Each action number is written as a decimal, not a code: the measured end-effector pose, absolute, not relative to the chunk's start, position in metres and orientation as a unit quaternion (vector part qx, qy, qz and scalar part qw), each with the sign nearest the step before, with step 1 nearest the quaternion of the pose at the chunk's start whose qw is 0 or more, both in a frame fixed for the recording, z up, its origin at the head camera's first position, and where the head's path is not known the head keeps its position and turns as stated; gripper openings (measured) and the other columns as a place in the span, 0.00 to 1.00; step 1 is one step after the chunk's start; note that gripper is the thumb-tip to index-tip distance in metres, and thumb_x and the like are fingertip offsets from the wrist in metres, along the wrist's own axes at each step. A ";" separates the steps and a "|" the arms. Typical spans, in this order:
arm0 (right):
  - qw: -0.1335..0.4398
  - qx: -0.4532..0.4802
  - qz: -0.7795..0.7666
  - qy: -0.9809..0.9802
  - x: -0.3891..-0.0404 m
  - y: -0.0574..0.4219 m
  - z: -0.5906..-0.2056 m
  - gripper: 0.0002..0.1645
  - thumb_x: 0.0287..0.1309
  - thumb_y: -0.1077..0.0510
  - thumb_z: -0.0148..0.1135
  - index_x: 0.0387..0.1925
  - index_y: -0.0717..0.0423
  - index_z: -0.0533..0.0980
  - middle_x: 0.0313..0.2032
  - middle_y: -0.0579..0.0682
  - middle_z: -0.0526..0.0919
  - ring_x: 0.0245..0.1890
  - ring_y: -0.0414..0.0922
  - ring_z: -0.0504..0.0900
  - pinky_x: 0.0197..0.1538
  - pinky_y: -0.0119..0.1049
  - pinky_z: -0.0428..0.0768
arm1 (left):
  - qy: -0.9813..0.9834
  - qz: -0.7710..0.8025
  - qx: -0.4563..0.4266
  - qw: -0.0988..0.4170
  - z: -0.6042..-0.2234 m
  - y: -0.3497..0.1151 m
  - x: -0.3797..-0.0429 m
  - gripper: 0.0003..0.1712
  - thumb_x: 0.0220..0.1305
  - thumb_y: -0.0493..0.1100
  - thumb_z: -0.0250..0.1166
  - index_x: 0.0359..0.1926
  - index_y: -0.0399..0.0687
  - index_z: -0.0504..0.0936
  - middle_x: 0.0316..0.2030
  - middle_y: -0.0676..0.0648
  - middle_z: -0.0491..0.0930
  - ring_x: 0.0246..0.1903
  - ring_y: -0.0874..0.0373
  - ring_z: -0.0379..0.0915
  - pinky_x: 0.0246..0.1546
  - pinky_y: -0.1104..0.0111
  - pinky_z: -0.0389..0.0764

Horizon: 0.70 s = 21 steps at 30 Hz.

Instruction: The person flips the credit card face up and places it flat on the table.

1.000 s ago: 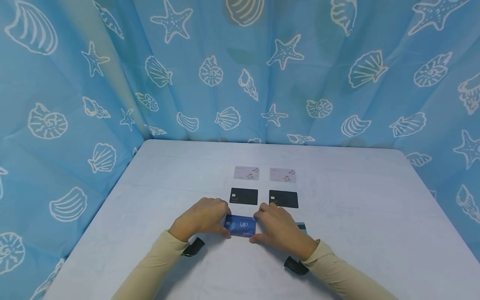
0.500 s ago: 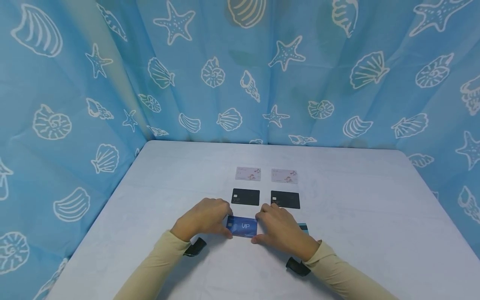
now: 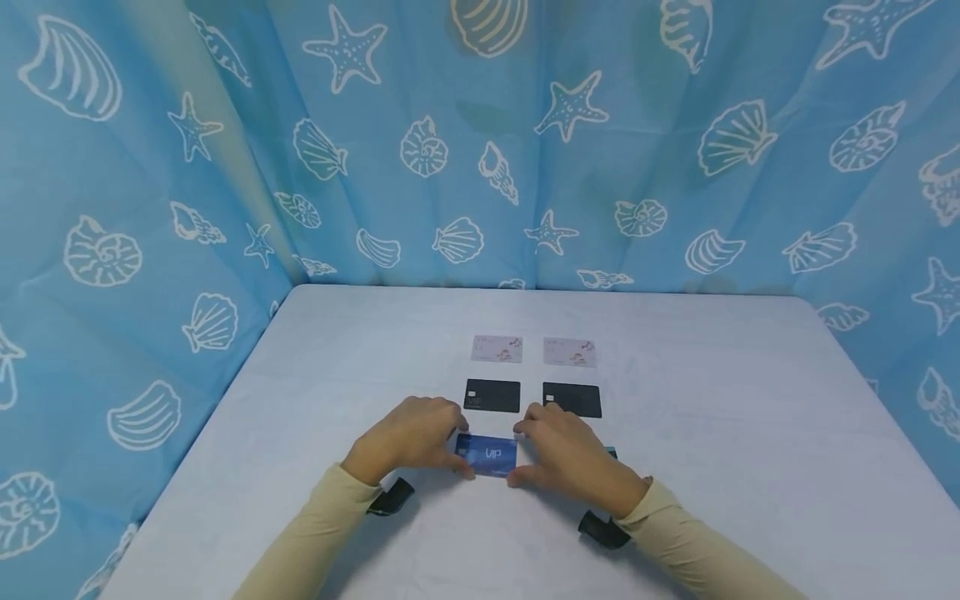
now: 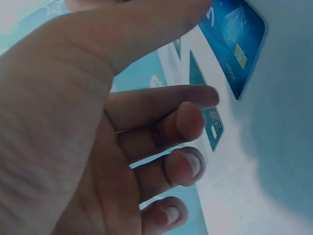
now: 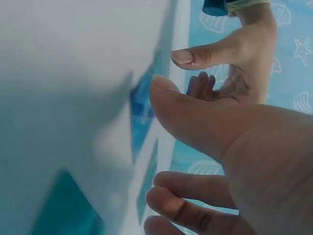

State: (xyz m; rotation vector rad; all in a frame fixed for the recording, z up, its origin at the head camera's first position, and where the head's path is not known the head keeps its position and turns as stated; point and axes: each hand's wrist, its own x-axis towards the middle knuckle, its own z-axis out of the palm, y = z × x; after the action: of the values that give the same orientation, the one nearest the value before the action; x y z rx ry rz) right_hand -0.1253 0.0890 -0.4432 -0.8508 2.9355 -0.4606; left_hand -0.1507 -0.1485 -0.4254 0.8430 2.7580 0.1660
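A blue card marked VIP (image 3: 487, 456) lies on the white table between the two hands. My left hand (image 3: 408, 439) is at its left end, index finger by the far corner and thumb over the near corner. In the left wrist view its other fingers (image 4: 188, 166) are loosely bent and hold nothing. Around the right end stands my right hand (image 3: 573, 458), with thumb and index fingertips right at the corners. A teal card (image 3: 612, 452) shows partly beyond this hand; the rest is hidden.
Farther back lie a black card (image 3: 492, 396) and a second black card (image 3: 577, 399), partly covered by the right hand. Behind them are two pale pink cards (image 3: 497, 349). A blue curtain with shells (image 3: 457, 167) hangs past the table's far edge.
The left thumb and the blue card have shifted slightly right. My right hand has also edged right, covering more of the teal card. The other cards keep their places.
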 end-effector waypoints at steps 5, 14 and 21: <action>0.027 -0.261 -0.175 0.949 -0.130 0.093 -0.433 0.37 0.46 0.40 0.83 0.54 0.56 0.84 0.43 0.48 0.83 0.43 0.44 0.78 0.47 0.43 0.80 | 0.950 0.074 0.292 0.079 -0.417 -0.152 -0.149 0.36 0.55 0.66 0.77 0.54 0.44 0.88 0.28 0.53 0.78 0.26 0.63 0.68 0.26 0.72 0.69; -0.004 -0.249 -0.219 0.944 -0.130 0.115 -0.411 0.35 0.55 0.45 0.78 0.60 0.55 0.79 0.44 0.51 0.84 0.45 0.47 0.82 0.51 0.47 0.84 | 0.953 0.118 0.280 -0.010 -0.403 -0.149 -0.143 0.30 0.60 0.64 0.73 0.53 0.48 0.88 0.29 0.49 0.82 0.25 0.63 0.68 0.23 0.72 0.67; -0.033 -0.249 -0.221 0.942 -0.130 0.137 -0.395 0.35 0.56 0.47 0.78 0.62 0.55 0.78 0.44 0.50 0.82 0.44 0.46 0.79 0.51 0.46 0.83 | 0.950 0.121 0.280 -0.068 -0.390 -0.142 -0.143 0.32 0.61 0.67 0.71 0.56 0.49 0.87 0.31 0.51 0.82 0.26 0.64 0.68 0.25 0.75 0.68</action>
State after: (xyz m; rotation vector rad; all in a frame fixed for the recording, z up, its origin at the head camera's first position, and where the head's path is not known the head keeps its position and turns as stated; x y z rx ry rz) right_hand -0.1296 0.1366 -0.3950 -0.7987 3.0257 -0.7084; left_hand -0.1431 -0.1416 -0.3902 0.9198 3.1210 0.3970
